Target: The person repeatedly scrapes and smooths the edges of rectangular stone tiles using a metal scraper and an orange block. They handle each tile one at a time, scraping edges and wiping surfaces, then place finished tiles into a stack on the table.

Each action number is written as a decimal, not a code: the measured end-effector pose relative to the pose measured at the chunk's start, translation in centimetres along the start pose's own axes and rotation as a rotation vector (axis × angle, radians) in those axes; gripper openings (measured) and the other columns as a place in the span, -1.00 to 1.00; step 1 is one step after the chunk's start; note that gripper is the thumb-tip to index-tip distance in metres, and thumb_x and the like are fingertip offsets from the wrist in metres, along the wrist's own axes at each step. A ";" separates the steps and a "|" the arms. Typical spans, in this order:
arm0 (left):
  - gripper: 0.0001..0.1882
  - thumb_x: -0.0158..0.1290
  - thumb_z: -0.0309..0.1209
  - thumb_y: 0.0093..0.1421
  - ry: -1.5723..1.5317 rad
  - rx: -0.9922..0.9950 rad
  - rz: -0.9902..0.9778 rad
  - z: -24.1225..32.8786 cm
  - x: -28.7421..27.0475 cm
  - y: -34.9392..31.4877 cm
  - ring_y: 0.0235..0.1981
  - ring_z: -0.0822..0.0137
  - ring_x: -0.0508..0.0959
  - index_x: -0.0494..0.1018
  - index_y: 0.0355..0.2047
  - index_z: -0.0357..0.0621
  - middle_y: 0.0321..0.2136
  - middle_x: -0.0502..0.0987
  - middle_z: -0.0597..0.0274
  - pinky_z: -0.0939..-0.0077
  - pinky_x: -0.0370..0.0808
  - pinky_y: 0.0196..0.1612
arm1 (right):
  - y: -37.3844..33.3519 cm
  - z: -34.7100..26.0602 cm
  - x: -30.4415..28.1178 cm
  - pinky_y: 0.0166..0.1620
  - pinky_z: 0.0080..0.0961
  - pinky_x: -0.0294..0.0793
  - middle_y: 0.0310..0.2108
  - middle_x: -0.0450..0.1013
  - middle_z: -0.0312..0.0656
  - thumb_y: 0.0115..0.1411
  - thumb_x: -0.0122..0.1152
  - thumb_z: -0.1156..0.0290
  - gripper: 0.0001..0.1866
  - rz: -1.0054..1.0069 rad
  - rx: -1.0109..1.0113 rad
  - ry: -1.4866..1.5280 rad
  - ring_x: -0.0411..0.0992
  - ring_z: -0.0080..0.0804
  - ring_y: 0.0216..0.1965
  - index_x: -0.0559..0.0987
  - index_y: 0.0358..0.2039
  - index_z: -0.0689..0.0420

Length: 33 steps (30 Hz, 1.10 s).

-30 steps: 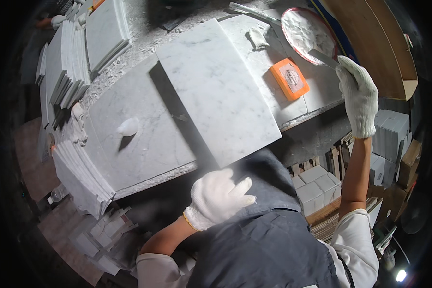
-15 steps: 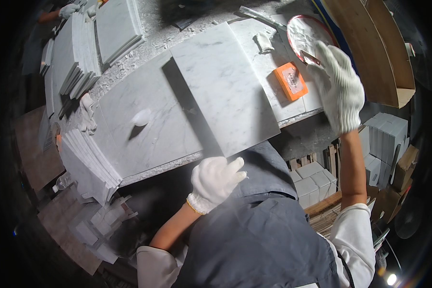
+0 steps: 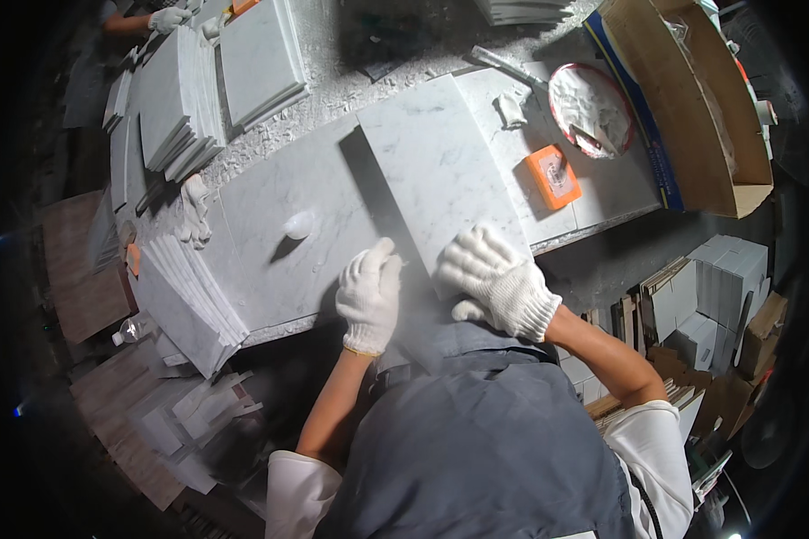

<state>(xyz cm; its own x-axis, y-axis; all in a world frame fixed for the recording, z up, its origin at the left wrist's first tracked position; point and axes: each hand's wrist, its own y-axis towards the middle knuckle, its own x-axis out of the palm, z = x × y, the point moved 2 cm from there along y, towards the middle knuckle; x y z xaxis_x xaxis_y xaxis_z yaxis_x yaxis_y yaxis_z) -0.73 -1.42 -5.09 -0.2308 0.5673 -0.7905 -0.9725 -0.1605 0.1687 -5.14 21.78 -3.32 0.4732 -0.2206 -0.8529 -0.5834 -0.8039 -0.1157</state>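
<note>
At far left, another person's white-gloved hand is beside a stack of grey-white marble tiles. Nearer stands a leaning row of thin marble tiles, with a crumpled white knitted glove behind it. On the grey marble-topped bench sits a small rounded white lump. The left hand, in a white knitted glove, hovers by the bench's near edge, its fingers bent close together; whether they pinch anything, I cannot tell.

Just right of it is the long rectangular white marble slab with grey veins, apparently raised above the bench. Its long axis runs from far left to near right, its near end pointing at the person. The right hand, likewise gloved, has moved from the tub to that end and lies palm down, fingers spread, free of the scraper.

Further right are an orange rectangular box and the red-rimmed round tub of white paste, where the scraper seems to rest
</note>
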 end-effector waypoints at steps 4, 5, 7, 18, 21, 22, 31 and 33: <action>-0.75 0.22 -0.36 0.26 -0.009 -0.028 0.040 -1.2 0.7 0.1 -0.13 0.04 0.65 0.63 -0.07 -0.09 -0.23 0.68 0.11 0.14 0.55 0.00 | -0.7 2.1 -2.2 -0.06 -0.27 0.57 -0.15 0.57 -0.22 0.21 0.40 0.24 -0.62 0.241 0.156 0.316 0.57 -0.15 -0.12 0.63 0.04 -0.04; -0.75 0.22 -0.35 0.26 -0.001 -0.020 0.011 -1.0 0.9 0.1 -0.12 0.03 0.64 0.63 -0.07 -0.09 -0.23 0.67 0.10 0.14 0.54 0.00 | -0.3 3.6 -2.5 -0.14 -0.32 0.59 -0.22 0.58 -0.20 0.23 0.39 0.36 -0.64 0.217 0.374 0.273 0.57 -0.14 -0.23 0.63 0.05 -0.02; -0.75 0.22 -0.34 0.26 -0.014 -0.004 -0.022 -0.2 1.1 0.0 -0.11 0.02 0.63 0.63 -0.07 -0.07 -0.23 0.67 0.09 0.14 0.54 0.01 | 1.4 6.6 -4.3 -0.15 -0.39 0.60 -0.23 0.61 -0.16 0.24 0.32 0.49 -0.64 0.605 0.434 0.070 0.60 -0.20 -0.19 0.63 0.06 0.01; -0.73 0.27 -0.50 0.20 0.040 0.180 0.035 1.7 0.7 0.4 -0.18 -0.01 0.67 0.63 -0.07 -0.21 -0.22 0.67 -0.01 0.22 0.61 -0.07 | 10.4 15.8 -4.7 -0.23 -0.01 0.61 0.01 0.54 -0.02 0.38 0.04 0.37 -0.73 0.297 0.806 -0.340 0.64 0.02 -0.13 0.55 0.05 -0.06; -0.73 0.27 -0.50 0.22 0.050 0.176 0.040 1.0 0.4 0.2 -0.18 0.00 0.67 0.62 -0.06 -0.23 -0.21 0.68 -0.01 0.23 0.62 -0.08 | 10.5 15.9 -5.5 -0.22 -0.07 0.62 -0.04 0.55 -0.03 0.38 0.05 0.35 -0.81 0.324 0.830 -0.325 0.63 0.00 -0.17 0.59 -0.07 -0.02; -0.73 0.26 -0.47 0.22 0.034 0.165 0.044 0.8 0.4 0.1 -0.16 0.00 0.66 0.63 -0.06 -0.20 -0.21 0.67 0.03 0.20 0.60 -0.04 | 9.8 15.6 -6.0 -0.21 -0.10 0.60 -0.11 0.55 -0.06 0.38 0.07 0.31 -0.82 0.362 0.796 -0.310 0.62 0.00 -0.21 0.60 -0.12 -0.01; -0.74 0.23 -0.37 0.26 -0.050 0.082 0.034 0.4 1.4 -0.3 -0.10 0.00 0.64 0.64 -0.05 -0.09 -0.22 0.67 0.11 0.13 0.57 0.01 | 2.6 3.9 -2.9 -0.43 -0.18 0.55 -0.36 0.57 -0.19 0.36 0.09 0.25 -0.80 0.214 0.469 -0.185 0.57 -0.08 -0.49 0.52 -0.02 -0.13; -0.74 0.22 -0.34 0.26 -0.006 0.113 0.023 0.7 1.7 -0.2 -0.09 0.01 0.64 0.64 -0.04 -0.06 -0.21 0.66 0.11 0.12 0.57 0.02 | 2.6 2.2 -2.3 -0.49 -0.19 0.54 -0.46 0.58 -0.14 0.43 0.06 0.17 -0.78 0.216 0.540 -0.076 0.57 -0.05 -0.52 0.54 0.01 -0.14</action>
<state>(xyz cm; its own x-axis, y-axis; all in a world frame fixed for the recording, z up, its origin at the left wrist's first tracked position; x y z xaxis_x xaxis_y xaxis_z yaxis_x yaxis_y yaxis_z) -0.96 0.13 -6.04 -0.2524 0.5697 -0.7821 -0.9643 -0.0814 0.2520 -9.21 21.46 -2.76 0.2689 -0.2923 -0.9178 -0.9247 -0.3449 -0.1611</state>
